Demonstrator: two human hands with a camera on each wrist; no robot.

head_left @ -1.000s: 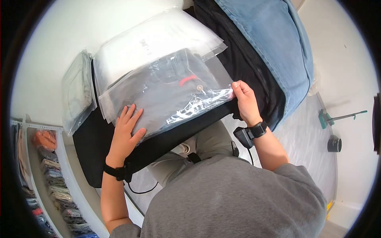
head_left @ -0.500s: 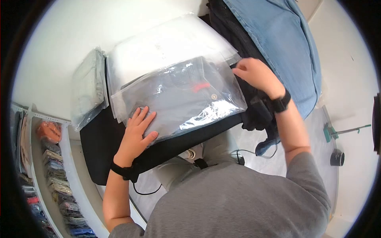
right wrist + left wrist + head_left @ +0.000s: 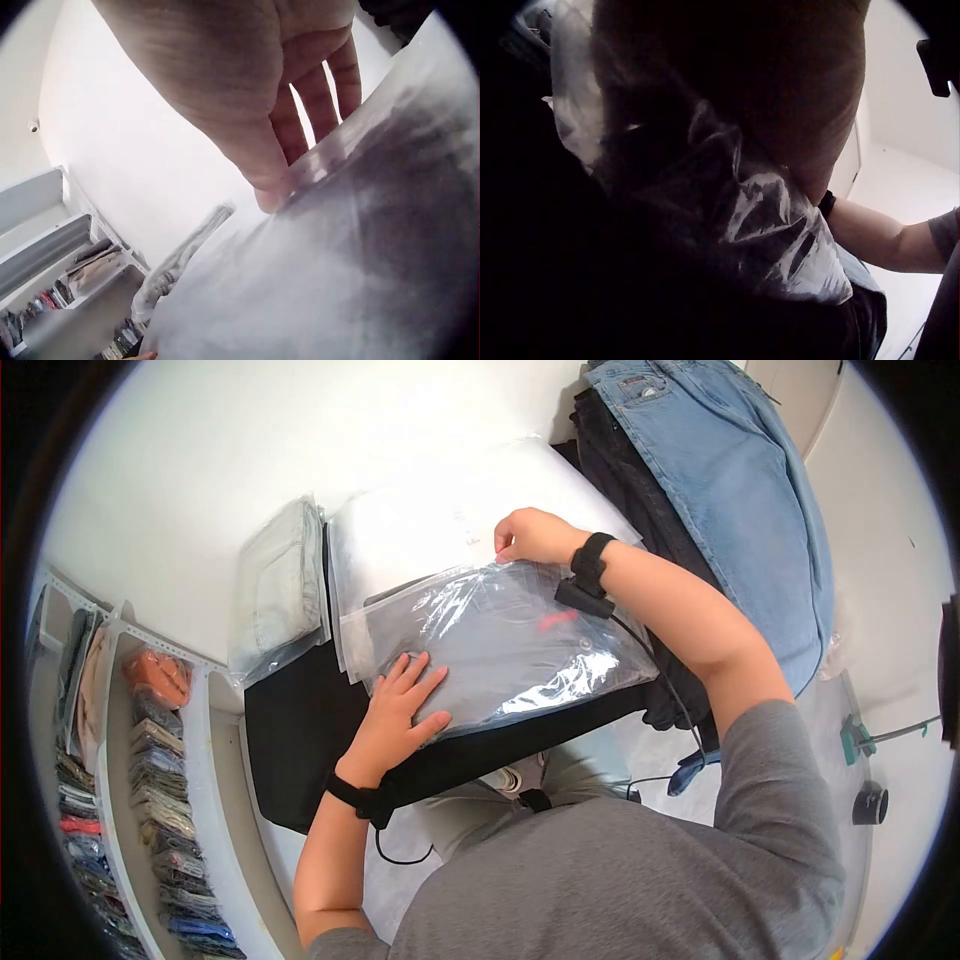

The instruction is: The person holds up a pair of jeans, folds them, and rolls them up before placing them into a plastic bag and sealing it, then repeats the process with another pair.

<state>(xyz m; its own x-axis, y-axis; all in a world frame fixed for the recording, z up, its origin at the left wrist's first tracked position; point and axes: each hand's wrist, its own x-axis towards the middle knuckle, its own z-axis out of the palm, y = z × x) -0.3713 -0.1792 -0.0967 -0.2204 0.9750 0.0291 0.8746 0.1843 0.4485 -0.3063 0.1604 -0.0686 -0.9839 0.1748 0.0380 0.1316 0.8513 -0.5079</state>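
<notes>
A clear plastic bag (image 3: 470,660) with a folded grey-blue garment inside lies on the black-topped table (image 3: 290,750); a red strip and a round button show through it. My left hand (image 3: 395,715) rests on its left part with fingers spread. At the bag's far edge, my right hand (image 3: 540,538) pinches the plastic. In the right wrist view the thumb (image 3: 274,191) is on the near side of that edge, the other fingers behind it. The left wrist view is dark, with the shiny bag corner (image 3: 810,262) below the hand.
Behind the bag lies a stack of whitish plastic bags (image 3: 430,510). A bagged pale garment (image 3: 280,580) leans at the left. Light blue jeans (image 3: 720,490) and dark trousers (image 3: 640,490) are piled at the right. Shelves (image 3: 205,710) of folded, bagged clothes stand at lower left.
My right hand has let go of the bag's right corner and moved up and left to its far edge, now pinching there. My left hand stays on the bag.
</notes>
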